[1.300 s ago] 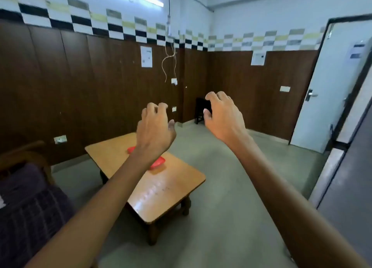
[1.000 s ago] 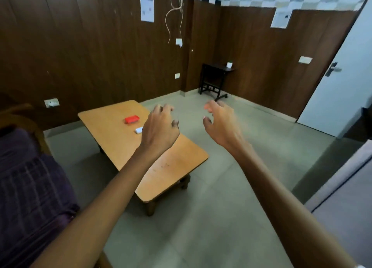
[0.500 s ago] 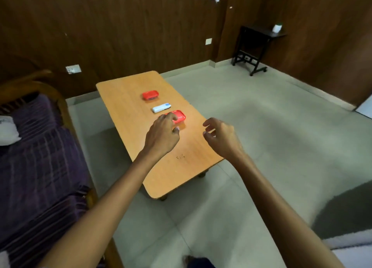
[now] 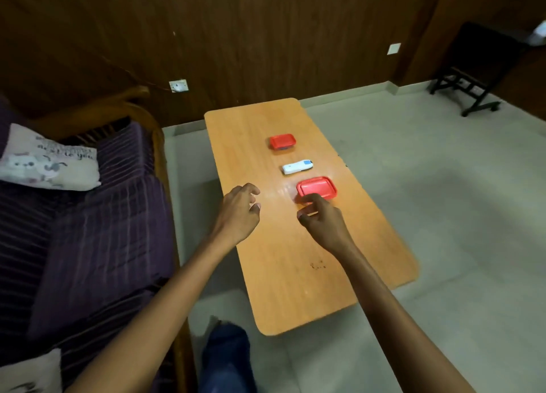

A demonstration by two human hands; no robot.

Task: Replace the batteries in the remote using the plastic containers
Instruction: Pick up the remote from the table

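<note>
My L hand (image 4: 239,212) hangs loosely curled, empty, above the table (image 4: 280,274); R hand (image 4: 322,221), fingers loosely curled, at the near red box (image 4: 316,187) edge, contact unclear.

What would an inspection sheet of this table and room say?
Surface: wooden table, with small dark marks.
Job's things: white remote lies between far container and near container, both with red lids on.
Clutter: nothing seen.
Hands: left hand loosely curled over the table, holding nothing; right hand at the near container's edge, grip unclear.
Cables: nothing seen.
Surroundings: purple sofa with cushion, wall socket, black stand.
</note>
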